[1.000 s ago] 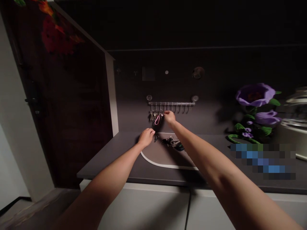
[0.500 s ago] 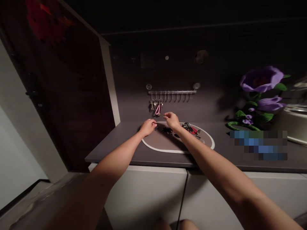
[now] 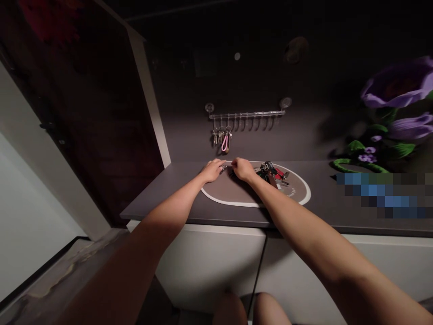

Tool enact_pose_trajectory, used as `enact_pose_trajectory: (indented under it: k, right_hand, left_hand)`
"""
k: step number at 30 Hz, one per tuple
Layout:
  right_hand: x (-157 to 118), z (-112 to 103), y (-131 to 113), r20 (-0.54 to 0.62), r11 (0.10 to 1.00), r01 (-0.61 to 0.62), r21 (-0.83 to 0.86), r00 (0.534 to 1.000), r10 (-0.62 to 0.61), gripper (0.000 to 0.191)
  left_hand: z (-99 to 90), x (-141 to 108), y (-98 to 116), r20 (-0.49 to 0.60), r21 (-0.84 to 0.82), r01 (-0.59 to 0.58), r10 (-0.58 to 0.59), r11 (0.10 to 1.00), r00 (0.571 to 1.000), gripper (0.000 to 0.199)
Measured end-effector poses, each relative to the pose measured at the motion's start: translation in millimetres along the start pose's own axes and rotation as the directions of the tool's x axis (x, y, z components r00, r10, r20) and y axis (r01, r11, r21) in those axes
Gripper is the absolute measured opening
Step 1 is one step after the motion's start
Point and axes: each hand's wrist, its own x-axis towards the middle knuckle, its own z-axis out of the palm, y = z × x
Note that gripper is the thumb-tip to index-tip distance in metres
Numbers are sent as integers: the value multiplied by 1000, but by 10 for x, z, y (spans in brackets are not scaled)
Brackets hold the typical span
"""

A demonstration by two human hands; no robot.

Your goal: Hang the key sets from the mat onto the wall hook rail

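An oval brown mat with a white rim (image 3: 237, 204) lies on the grey counter. At its left back edge is my left hand (image 3: 213, 170), fingers closed round a small metallic thing too small to name. My right hand (image 3: 242, 169) is closed just to the right, low over the mat; what it holds, if anything, is hidden. A pile of keys (image 3: 269, 170) with black and red parts lies on the mat, right of my right hand. Above my hands, keys (image 3: 219, 135) and a pink loop (image 3: 225, 142) hang from the left hooks of a clear rail (image 3: 248, 114).
On the right, purple flowers (image 3: 399, 90) with green leaves stand on the counter (image 3: 321, 194), beside a blurred blue patch. White cabinet doors (image 3: 209, 262) are below the counter. A dark door (image 3: 101, 113) is at the left.
The view has shifted, so the rail and mat sit differently. My right hand has come down to the mat beside my left hand. More of the key pile shows.
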Motion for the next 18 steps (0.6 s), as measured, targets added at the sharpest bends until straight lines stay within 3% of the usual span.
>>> enact_pose_trajectory:
  k: [3, 8, 18]
  right_hand:
    - [-12, 10, -13, 23, 999, -9, -49, 1000, 10, 21]
    - [-22, 13, -42, 69, 991, -18, -130, 997, 27, 26]
    - [-30, 9, -64, 88, 988, -20, -153, 996, 34, 28]
  left_hand:
    - [-8, 5, 16, 45, 45, 0, -2, 999, 999, 35]
    - [-40, 9, 87, 132, 260, -12, -24, 965, 991, 31]
    - [-43, 14, 118, 48, 267, 56, -71, 962, 996, 17]
